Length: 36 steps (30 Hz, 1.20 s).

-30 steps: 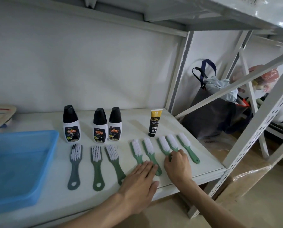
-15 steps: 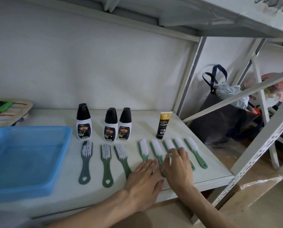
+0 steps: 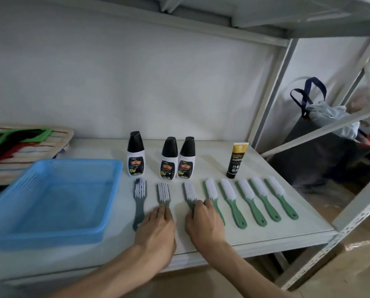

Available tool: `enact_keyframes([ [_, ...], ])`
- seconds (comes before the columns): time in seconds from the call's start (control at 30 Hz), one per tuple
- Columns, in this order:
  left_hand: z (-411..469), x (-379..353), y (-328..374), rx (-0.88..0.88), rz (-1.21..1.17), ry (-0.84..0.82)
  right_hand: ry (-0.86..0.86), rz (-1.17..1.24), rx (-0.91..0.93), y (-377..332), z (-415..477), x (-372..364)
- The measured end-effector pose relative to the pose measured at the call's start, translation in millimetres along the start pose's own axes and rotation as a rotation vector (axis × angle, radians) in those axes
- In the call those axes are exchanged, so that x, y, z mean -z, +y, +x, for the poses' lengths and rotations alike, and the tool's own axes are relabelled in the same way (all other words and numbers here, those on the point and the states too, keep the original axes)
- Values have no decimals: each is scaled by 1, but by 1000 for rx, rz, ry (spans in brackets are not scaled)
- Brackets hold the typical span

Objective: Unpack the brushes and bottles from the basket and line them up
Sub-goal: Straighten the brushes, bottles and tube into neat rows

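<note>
The blue basket (image 3: 76, 163) stands at the left with nothing in it. Behind the brushes stand three white bottles with black caps (image 3: 169, 162) and a black and yellow tube (image 3: 236, 161). Several brushes lie in a row, bristles away from me: a grey one (image 3: 139, 190), two dark green ones (image 3: 163, 192) (image 3: 190, 191), and light green ones (image 3: 246, 190) to the right. My left hand (image 3: 156, 229) lies palm down over the second brush's handle; any grip is hidden. My right hand (image 3: 204, 222) has its fingers curled on the third brush's neck.
The white shelf board (image 3: 287, 224) ends at a metal upright (image 3: 272, 100) on the right. A striped board with a green frame (image 3: 25, 143) sits at the back left. A dark bag (image 3: 317, 153) stands on the floor beyond the shelf.
Both hands have shifted left along the row, from the light green brushes to the dark green ones. The view has also swung left, and more of the basket shows.
</note>
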<state>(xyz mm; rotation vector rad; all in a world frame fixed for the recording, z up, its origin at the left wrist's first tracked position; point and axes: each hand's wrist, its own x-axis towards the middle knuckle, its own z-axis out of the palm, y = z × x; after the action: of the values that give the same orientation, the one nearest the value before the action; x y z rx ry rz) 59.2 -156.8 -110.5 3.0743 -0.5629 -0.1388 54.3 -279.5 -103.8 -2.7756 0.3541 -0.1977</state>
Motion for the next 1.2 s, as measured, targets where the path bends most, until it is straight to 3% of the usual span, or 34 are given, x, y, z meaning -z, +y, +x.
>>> enact_keyframes([
  [0.27, 7, -3, 3, -65, 23, 38, 49, -21, 6, 7, 5, 3],
  [0.4, 0, -2, -5, -4, 38, 53, 145, 6, 170, -11, -11, 0],
  [0.57, -21, -10, -33, 107, 69, 45, -18, 79, 350, -49, -27, -14],
  [0.83, -28, -22, -54, -35, 62, -4, -114, 67, 432, -56, -33, -37],
  [1.0, -30, -33, -51, -48, 29, -32, 119, 171, 497, -45, -37, -31],
  [1.2, -30, 2, -40, -148, -284, 354, 285, 341, 331, -36, 9, 21],
])
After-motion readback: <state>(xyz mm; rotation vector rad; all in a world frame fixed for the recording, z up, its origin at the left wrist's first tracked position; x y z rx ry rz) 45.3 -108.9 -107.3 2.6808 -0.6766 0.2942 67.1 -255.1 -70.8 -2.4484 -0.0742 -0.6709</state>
